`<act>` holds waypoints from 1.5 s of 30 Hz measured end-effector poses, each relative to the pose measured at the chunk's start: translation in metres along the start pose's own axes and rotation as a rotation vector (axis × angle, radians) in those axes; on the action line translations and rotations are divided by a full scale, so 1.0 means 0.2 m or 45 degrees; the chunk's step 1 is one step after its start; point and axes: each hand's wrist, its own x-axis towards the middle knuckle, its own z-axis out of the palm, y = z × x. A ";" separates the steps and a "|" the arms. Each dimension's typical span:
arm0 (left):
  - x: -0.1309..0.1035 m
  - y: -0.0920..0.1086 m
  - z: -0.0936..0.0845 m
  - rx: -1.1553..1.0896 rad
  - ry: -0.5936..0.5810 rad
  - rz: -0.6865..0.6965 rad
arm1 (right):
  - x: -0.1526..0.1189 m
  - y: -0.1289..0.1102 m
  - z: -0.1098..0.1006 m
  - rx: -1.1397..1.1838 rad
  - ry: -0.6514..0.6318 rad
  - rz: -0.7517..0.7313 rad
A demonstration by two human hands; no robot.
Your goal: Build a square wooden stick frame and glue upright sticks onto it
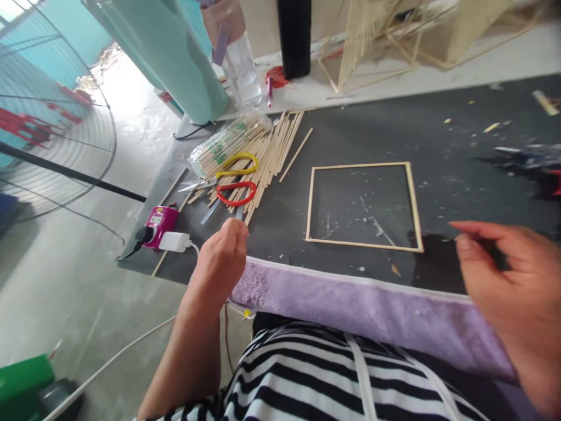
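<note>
A rectangular frame of thin wooden sticks (pixel 365 244) lies flat on the dark board (pixel 363 128). My left hand (pixel 223 251) is closed at the board's front edge, its fingers pressed together just below the pile of loose sticks (pixel 267 169); what it grips, if anything, I cannot make out. Scissors with one yellow and one red handle (pixel 236 194) rest on the pile, blades pointing left. To the right of the frame, my right hand (pixel 499 257) hovers, thumb and forefinger apart, with nothing visible between them.
A pink adapter with a white plug (pixel 161 225) sits at the board's left corner. Behind are a plastic bag of sticks (pixel 228 143), a mint cylinder (pixel 184 64), a clear bottle (pixel 243 64) and stick structures (pixel 368 47). A purple cloth (pixel 350 292) lines the front edge.
</note>
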 end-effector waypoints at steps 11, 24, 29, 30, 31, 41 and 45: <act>0.36 0.40 -0.05 0.160 0.042 0.211 | 0.03 -0.03 0.00 0.175 0.044 0.005; 0.99 0.52 0.29 0.509 -0.294 -0.019 | 0.04 -0.05 -0.01 0.237 0.068 -0.014; 0.85 0.55 0.10 0.542 -0.243 0.127 | 0.04 -0.06 -0.03 0.321 0.082 0.001; 0.77 0.57 0.05 0.501 -0.163 0.155 | 0.05 -0.06 -0.04 0.362 0.091 0.006; 0.68 0.60 0.01 0.409 -0.101 0.279 | 0.05 -0.07 -0.06 0.418 0.093 0.020; 0.02 0.70 0.20 -0.219 -0.295 1.284 | -0.04 -0.18 -0.19 1.668 -0.543 0.372; -0.01 0.61 0.33 -0.225 -0.143 1.303 | -0.08 -0.08 -0.21 1.488 -0.200 0.544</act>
